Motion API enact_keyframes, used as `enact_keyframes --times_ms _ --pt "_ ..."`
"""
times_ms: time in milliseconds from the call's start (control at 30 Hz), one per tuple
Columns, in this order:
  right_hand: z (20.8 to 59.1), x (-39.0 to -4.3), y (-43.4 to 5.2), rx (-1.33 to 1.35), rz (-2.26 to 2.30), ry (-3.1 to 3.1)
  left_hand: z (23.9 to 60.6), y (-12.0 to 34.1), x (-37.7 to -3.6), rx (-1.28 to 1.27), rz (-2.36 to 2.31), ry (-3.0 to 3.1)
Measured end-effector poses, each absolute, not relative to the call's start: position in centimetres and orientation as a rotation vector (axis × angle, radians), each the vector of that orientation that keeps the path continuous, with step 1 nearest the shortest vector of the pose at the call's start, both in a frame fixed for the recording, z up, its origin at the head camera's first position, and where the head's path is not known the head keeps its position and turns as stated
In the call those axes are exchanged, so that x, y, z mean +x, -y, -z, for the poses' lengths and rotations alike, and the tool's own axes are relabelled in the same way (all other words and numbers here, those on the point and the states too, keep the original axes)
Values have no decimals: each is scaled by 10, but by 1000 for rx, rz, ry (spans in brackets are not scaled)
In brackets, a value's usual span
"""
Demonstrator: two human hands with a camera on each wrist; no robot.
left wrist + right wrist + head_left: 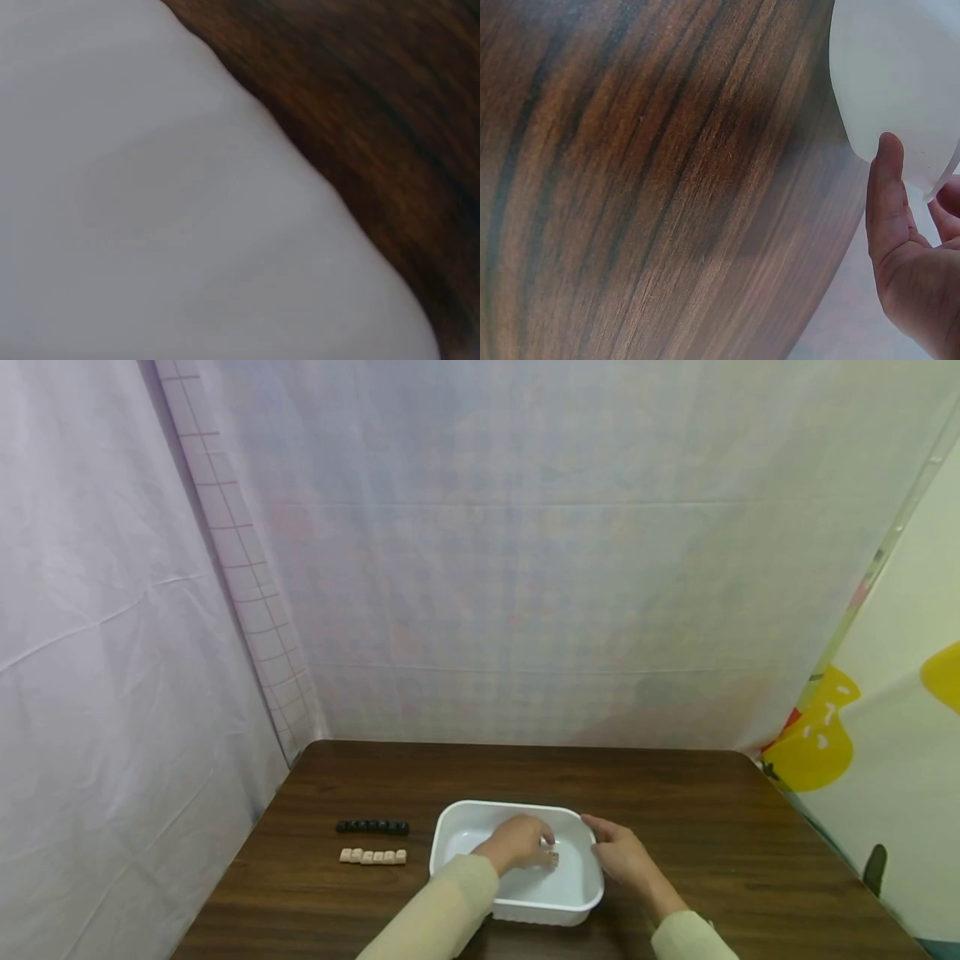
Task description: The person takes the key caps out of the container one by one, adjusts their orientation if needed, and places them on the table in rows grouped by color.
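A white plastic tray (536, 912) stands on the wooden table. My left hand (517, 842) reaches down into it, fingers bent over a few small brown-and-beige pieces (552, 859) near the middle of its floor. I cannot tell whether the fingertips pinch one. On the tray's right side, my right hand (621, 853) grips the rim. From the right wrist, the thumb (888, 180) shows against the pale outer wall (892, 82), with other fingers past the rim. Only the tray's white surface (165, 195) and some table appear in the left wrist view.
Left of the tray lies a row of several black keycaps (372, 827). Nearer to me is a parallel row of several beige keycaps (372, 857). The brown table (697, 802) ends at a pale curtain (525, 610) behind; another white curtain hangs at the left.
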State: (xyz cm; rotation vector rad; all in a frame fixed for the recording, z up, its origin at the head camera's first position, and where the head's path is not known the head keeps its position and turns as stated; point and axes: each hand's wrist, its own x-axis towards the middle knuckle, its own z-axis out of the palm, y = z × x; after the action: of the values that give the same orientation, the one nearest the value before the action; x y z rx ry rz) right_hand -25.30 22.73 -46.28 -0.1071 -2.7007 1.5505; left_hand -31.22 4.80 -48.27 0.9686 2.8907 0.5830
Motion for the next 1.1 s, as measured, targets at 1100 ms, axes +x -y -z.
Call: enact_keyframes --times_ms 1100 --pt "460 -255 -229 -117 -1521 2754 469 -26 -314 866 -1012 -2773"
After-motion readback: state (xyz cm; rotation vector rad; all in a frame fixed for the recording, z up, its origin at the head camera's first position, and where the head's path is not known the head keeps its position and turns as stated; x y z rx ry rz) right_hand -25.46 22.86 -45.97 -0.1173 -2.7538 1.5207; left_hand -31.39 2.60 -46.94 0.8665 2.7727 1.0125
